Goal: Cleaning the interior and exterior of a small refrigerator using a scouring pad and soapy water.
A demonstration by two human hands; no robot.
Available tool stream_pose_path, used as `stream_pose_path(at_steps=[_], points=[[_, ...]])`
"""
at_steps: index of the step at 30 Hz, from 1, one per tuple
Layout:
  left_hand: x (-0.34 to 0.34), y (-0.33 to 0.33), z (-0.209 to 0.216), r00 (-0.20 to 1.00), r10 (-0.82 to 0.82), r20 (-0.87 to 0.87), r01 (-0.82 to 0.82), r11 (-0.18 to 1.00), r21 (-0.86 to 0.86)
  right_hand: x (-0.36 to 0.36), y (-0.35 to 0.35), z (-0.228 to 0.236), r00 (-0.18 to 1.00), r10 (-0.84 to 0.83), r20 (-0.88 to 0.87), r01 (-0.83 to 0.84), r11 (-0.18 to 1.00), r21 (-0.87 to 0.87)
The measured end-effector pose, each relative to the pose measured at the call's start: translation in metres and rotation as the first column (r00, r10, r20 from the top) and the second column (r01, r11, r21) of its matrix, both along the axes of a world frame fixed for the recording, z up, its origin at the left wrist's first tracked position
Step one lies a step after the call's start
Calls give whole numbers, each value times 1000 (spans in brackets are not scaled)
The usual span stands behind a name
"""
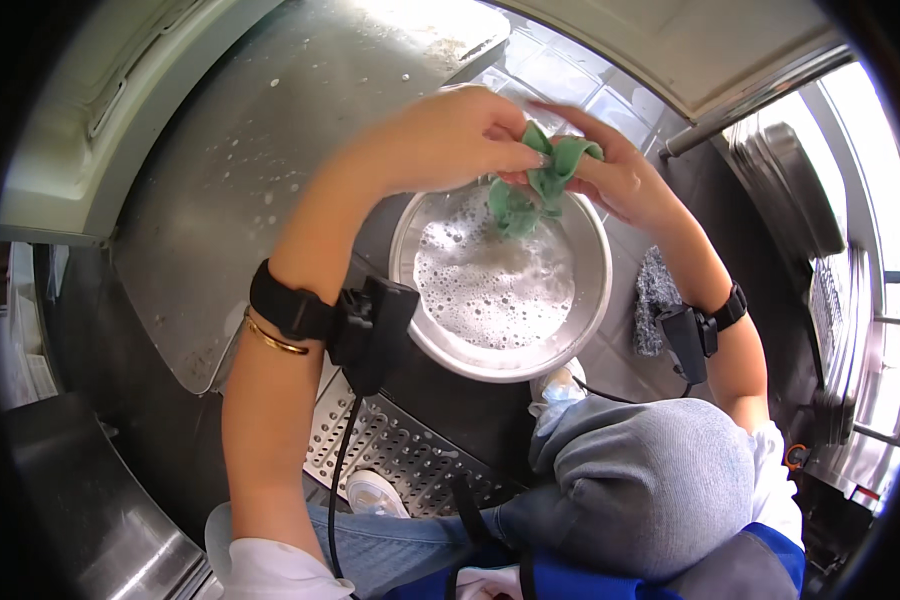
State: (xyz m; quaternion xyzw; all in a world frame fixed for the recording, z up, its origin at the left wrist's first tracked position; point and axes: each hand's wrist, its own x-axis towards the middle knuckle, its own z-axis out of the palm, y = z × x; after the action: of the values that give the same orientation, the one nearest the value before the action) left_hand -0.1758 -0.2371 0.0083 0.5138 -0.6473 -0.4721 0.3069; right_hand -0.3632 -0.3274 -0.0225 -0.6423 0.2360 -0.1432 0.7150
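Observation:
A bunched green cloth [550, 175] hangs between my two hands, above the far rim of a round metal basin [598, 300]. Foamy, soapy water [490, 290] fills much of that basin. My left hand [470, 135] is closed, its thumb and fingers pinching the upper left part of the cloth. From the other side my right hand [610, 170] grips the cloth, with a finger raised and slightly blurred. The cloth's lower end dangles over the suds.
Left of the basin lies a large wet metal sheet [240, 190]. A grey scouring pad [652, 300] sits on the tiles at right. Stacked metal trays [790, 190] stand far right. A perforated metal grate [410, 450] is below, beside my shoe [375, 493].

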Motion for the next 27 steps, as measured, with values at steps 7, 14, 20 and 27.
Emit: stream_pose_path(at_steps=[7, 14, 20, 27], points=[[16, 10, -33, 900, 75, 430, -178, 963, 204, 7, 2, -10, 975, -215, 56, 219, 973, -74], [-36, -8, -86, 975, 222, 5, -212, 925, 317, 2, -13, 9, 783, -574, 242, 444, 787, 429], [-62, -7, -99, 735, 586, -341, -566, 807, 166, -18, -13, -73, 751, -660, 3, 459, 526, 716], [-72, 2, -98, 211, 615, -760, -393, 765, 510, -24, 19, -127, 896, -234, 378, -275, 376, 885]])
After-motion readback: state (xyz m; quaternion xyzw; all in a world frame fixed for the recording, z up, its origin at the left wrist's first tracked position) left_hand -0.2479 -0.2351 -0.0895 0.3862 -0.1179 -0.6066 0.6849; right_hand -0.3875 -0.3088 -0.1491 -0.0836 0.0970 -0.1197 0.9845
